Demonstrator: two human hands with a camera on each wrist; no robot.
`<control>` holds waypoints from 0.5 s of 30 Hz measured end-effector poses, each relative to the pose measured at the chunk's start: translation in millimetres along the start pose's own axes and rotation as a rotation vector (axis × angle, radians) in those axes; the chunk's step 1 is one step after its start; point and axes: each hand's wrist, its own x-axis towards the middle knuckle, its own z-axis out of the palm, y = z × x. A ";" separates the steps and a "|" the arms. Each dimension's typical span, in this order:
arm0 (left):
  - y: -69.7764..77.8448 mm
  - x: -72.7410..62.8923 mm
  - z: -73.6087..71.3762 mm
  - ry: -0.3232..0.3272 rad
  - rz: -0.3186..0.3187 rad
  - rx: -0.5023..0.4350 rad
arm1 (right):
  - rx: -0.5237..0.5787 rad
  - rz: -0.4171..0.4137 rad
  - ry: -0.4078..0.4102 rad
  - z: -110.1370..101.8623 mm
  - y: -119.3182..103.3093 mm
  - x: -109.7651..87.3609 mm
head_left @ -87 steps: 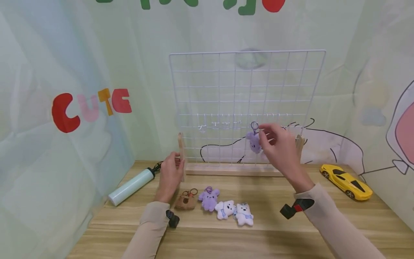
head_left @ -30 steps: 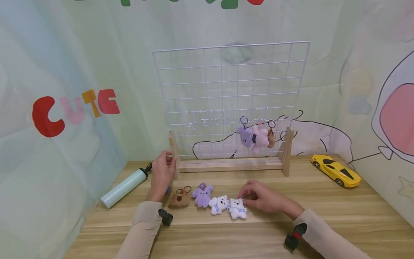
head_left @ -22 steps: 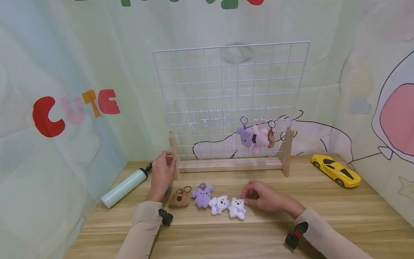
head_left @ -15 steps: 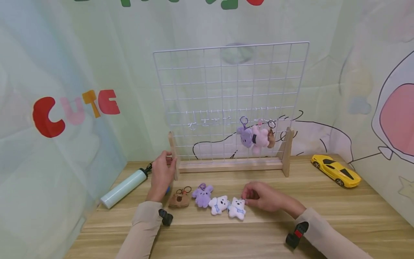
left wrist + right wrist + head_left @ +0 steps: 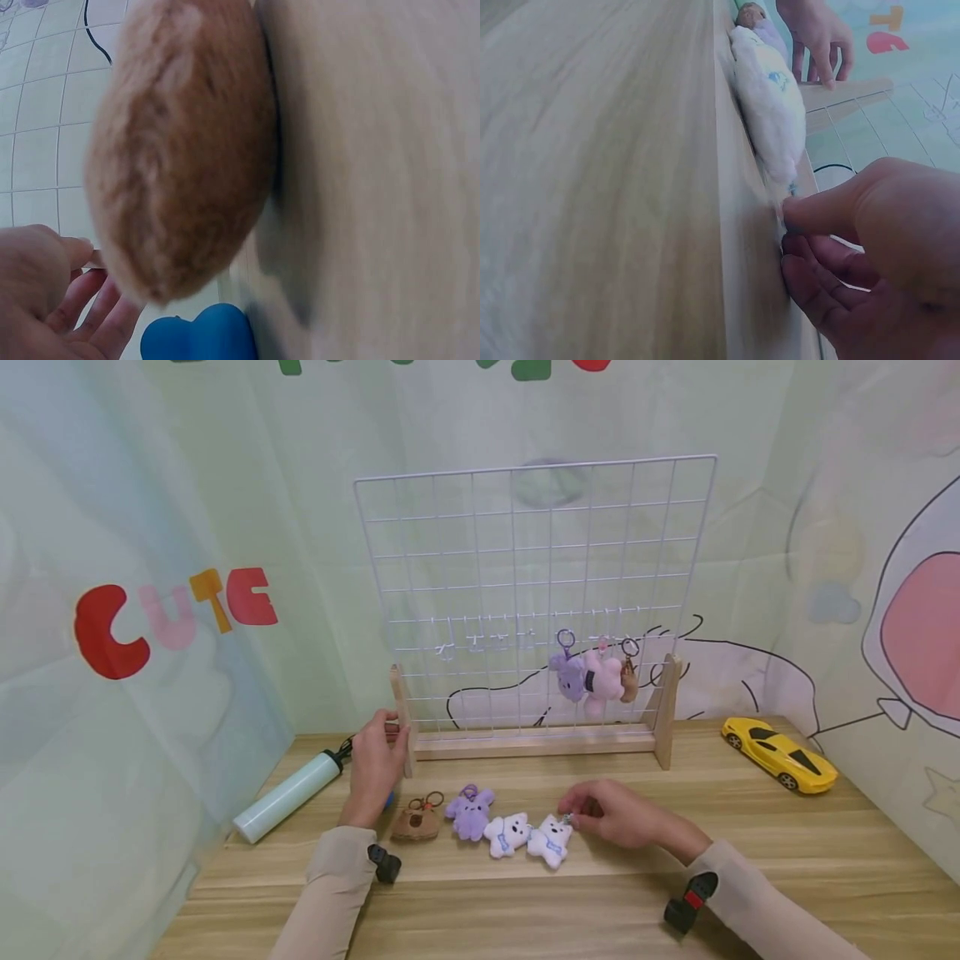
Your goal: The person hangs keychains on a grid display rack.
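On near worktop (image 5: 480, 918), R grip (image 5: 618, 816) pinches ring (image 5: 567, 819) of rightmost white plush (image 5: 550, 843); L grip (image 5: 377, 767) holds rack's L post (image 5: 400, 693); best lift slow, w/o snagging adj. plush (image 5: 507, 836).

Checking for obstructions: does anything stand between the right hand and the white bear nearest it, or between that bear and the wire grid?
Nothing visible. The right hand pinches the white bear by its fastening; the left hand, on the left post of the wire grid, is to one side.
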 end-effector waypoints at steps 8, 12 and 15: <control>-0.3 0.6 1.3 0.010 0.000 -0.004 | 0.029 -0.021 0.093 -4.0 -6.5 4.3; -0.7 0.6 1.6 0.013 -0.002 -0.003 | 0.042 -0.044 0.144 -10.2 -11.6 5.2; 0.0 0.6 1.6 0.013 0.000 -0.004 | 0.065 -0.056 0.198 -16.4 -15.7 5.3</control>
